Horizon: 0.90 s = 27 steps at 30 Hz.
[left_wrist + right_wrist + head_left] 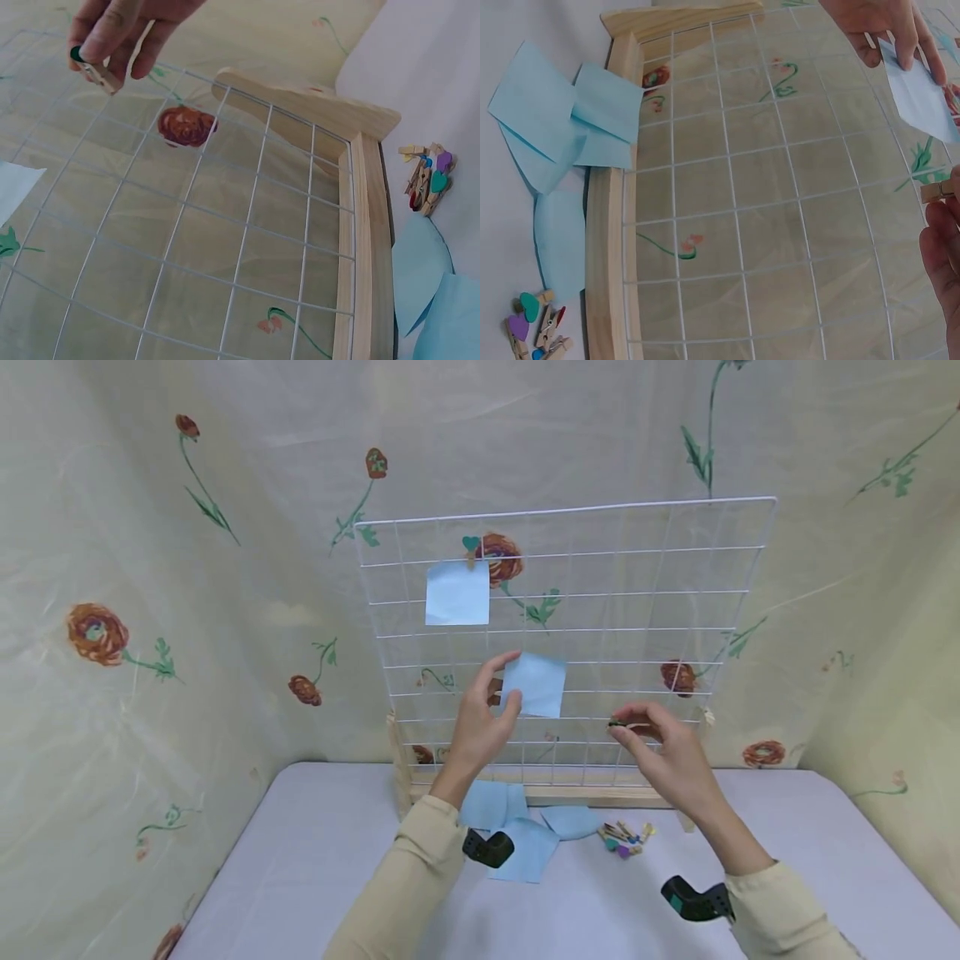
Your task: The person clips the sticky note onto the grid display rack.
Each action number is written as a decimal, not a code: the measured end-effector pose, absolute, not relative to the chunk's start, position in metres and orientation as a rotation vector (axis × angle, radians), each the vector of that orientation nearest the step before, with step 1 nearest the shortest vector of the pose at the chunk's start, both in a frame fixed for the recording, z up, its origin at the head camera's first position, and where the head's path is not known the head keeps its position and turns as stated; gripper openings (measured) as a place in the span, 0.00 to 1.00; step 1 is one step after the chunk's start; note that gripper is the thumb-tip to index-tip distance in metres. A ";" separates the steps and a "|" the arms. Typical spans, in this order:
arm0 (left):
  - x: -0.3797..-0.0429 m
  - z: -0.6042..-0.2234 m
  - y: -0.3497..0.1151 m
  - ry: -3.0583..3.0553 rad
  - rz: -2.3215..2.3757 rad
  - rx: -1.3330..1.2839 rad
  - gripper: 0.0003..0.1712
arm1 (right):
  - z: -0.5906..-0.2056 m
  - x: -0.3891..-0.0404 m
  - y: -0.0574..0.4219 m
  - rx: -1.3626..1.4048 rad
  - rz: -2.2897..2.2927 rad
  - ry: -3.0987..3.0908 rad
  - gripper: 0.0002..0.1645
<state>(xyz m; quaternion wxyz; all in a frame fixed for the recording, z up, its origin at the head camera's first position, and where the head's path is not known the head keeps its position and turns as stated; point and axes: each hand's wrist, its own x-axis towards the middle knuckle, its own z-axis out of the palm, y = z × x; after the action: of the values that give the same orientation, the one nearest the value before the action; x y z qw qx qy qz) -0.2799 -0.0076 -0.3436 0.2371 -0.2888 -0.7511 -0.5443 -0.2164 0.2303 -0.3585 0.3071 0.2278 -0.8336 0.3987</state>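
Observation:
A blue square of paper (538,685) is pinched at its left edge between the thumb and fingers of my left hand (480,722), in front of the white wire grid (600,631); whether it touches the wires I cannot tell. Lower and to the right, my right hand (667,764) pinches a small wooden clothespin (101,77) with a dark green decoration. The left wrist view shows that clothespin apart from the paper. Higher up on the grid, another blue paper (457,595) hangs from a clothespin with a green heart (471,543).
Several blue papers (525,852) lie on the white table in front of the grid's wooden base (592,796). To their right is a small pile of clothespins (626,841) with coloured hearts. Flower-printed cloth (285,485) hangs behind and at both sides.

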 end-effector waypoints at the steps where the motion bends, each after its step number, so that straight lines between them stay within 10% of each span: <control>1: -0.281 -0.343 -0.006 -2.059 -1.493 -0.789 0.27 | -0.358 -0.217 0.230 0.608 1.054 -2.201 0.14; 27: -0.291 -0.329 0.002 -1.990 -1.557 -0.760 0.27 | -0.331 -0.232 0.228 0.595 0.973 -2.180 0.11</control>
<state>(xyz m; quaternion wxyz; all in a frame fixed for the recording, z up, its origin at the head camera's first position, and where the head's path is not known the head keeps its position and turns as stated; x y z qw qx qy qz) -0.2909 0.0017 -0.3294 0.2486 -0.2788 -0.7305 -0.5716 -0.2321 0.2276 -0.3308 0.3341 0.2281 -0.8352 0.3726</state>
